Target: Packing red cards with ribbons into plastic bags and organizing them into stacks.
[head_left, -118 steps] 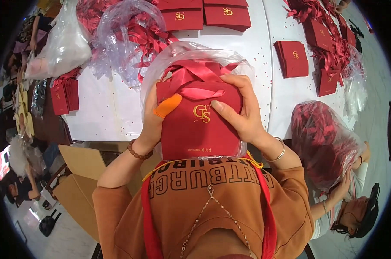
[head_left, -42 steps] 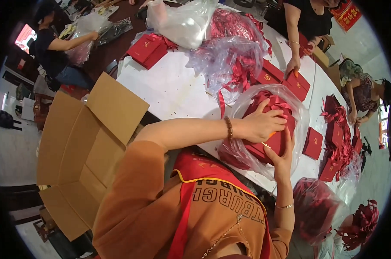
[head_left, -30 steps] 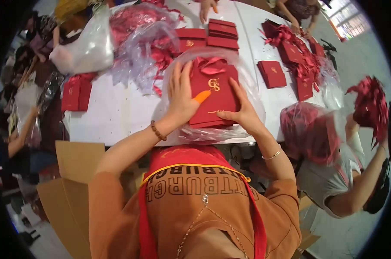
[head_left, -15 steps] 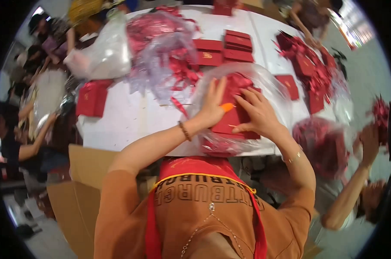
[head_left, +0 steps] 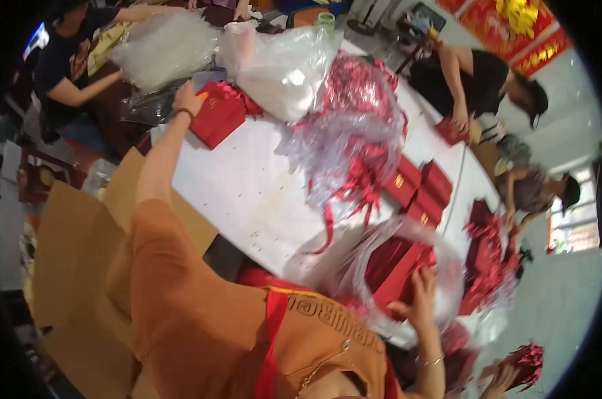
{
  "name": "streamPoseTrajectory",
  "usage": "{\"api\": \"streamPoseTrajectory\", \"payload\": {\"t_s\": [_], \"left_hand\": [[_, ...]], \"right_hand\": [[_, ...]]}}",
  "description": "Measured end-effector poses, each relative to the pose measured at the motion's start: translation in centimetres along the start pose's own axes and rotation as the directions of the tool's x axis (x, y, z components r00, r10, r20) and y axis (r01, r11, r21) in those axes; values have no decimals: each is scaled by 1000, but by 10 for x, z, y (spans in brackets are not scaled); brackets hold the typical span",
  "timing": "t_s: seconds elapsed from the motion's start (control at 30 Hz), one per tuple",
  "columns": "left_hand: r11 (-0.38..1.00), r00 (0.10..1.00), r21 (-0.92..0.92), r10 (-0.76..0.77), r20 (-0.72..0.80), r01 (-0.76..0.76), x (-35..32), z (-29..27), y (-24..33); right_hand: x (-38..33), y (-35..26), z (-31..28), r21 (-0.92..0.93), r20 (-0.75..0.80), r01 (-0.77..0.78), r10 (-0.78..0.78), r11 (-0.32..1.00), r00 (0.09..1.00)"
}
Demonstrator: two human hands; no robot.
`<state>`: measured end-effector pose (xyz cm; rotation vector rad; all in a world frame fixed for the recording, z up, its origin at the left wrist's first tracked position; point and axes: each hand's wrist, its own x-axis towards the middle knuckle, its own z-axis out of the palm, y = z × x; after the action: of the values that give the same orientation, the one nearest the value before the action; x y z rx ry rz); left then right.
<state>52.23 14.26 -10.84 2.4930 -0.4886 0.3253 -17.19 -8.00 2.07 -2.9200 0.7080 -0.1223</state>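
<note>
My left arm stretches to the far left edge of the table, where my left hand (head_left: pixel 189 101) grips the end of a stack of red paper gift bags (head_left: pixel 219 120) with red ribbons. Something orange is on one of its fingers. Near me on the right, a clear plastic bag (head_left: pixel 367 249) lies with its mouth spread wide around more red gift bags (head_left: pixel 395 276). Fingers apart, my right hand (head_left: pixel 419 297) rests against those bags at the opening.
A lilac plastic bag (head_left: pixel 341 143) with red ribbons lies mid-table, beside a white plastic bag (head_left: pixel 281 70). More red gift bags (head_left: pixel 434 189) stand beyond. An open cardboard box (head_left: pixel 75 253) is at my left. Several people work around the white table (head_left: pixel 248 193).
My left hand has left the bags in the clear plastic and reached out to the stack at the far left. The view has turned left. My right hand stays at the clear plastic bag.
</note>
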Motion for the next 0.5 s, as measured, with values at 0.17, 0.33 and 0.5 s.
{"api": "streamPoseTrajectory", "payload": {"t_s": [0.17,0.33,0.5], "left_hand": [[971,777,-122,-87,624,206,19,17,-42],[972,660,169,-234,714,161,30,20,1],[961,630,176,-274,726,214,30,32,-24]], "right_hand": [[1,-6,-1,-73,104,-32,39,997,994],[-6,1,0,-53,103,-59,64,997,993],[-6,7,-3,-43,119,-38,43,998,992]]}}
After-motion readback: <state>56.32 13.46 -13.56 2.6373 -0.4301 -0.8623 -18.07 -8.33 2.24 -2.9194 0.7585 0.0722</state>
